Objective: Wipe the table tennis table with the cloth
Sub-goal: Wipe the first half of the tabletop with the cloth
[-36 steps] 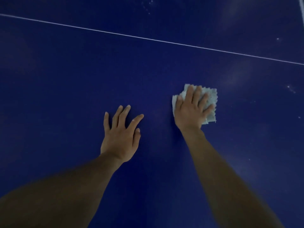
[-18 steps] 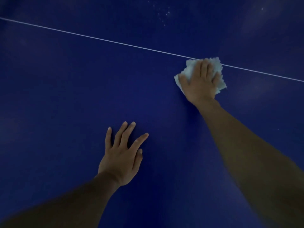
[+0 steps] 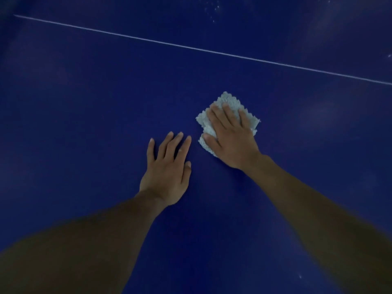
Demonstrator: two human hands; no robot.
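The dark blue table tennis table (image 3: 84, 107) fills the whole view. A folded pale grey cloth (image 3: 230, 100) lies flat on it near the middle. My right hand (image 3: 231, 136) presses down on the cloth with straight, spread fingers and covers most of it. My left hand (image 3: 167, 168) rests flat on the bare table just left of the cloth, fingers straight, holding nothing.
A thin white line (image 3: 191, 47) crosses the table from upper left to right, beyond the cloth. Small pale specks (image 3: 212, 7) dot the surface at the top, and faint smears show at the right.
My right hand has slid the cloth back from the white line toward me and to the left. It now lies close beside my left hand, which has stayed flat on the table.
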